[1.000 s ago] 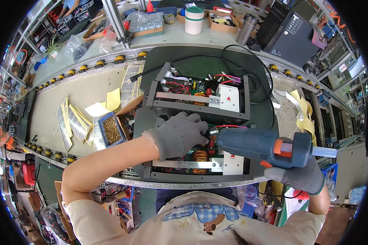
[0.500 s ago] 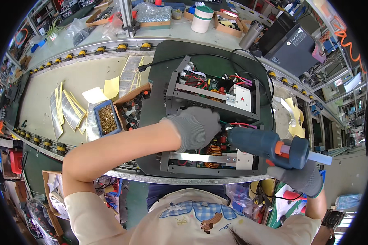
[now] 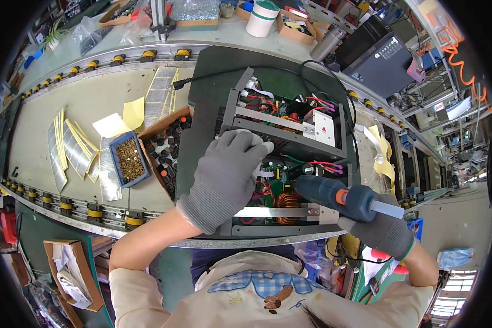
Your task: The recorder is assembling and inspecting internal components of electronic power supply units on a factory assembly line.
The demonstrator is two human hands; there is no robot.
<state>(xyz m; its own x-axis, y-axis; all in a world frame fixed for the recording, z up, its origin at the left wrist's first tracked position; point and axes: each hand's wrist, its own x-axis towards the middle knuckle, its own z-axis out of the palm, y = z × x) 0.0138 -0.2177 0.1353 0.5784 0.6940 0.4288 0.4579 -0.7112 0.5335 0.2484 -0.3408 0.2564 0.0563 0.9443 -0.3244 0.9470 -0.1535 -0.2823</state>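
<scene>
Open-frame electronics chassis [image 3: 281, 142] sits mid-desk on a dark green mat [image 3: 202, 136]: grey metal rails, green circuit board, copper-wound coil [image 3: 288, 201], red/black/white wiring, small white box w/ red mark on top rail.

Left hand [image 3: 227, 175], grey knit glove w/ ribbed cuff, lies palm-down over the chassis middle, fingers curled onto the board area by a white ribbon cable; grip half-closed, can't tell if it pinches anything.

Right hand [image 3: 380, 232], darker grey glove w/ green cuff edge, grip wrapped tight round the handle of a glue gun [image 3: 339, 195]: blue plastic body, orange collar, pale translucent stick out the back. Nozzle end points into the chassis just right of the left hand, near front rail.

Left of mat: cardboard tray of black caps w/ red bits [image 3: 167, 145], blue plastic bin of small brass-coloured parts [image 3: 128, 158], shiny silver label strips [image 3: 71, 150], yellow paper sheets [image 3: 132, 112] on the pale desk [image 3: 44, 126].
</scene>
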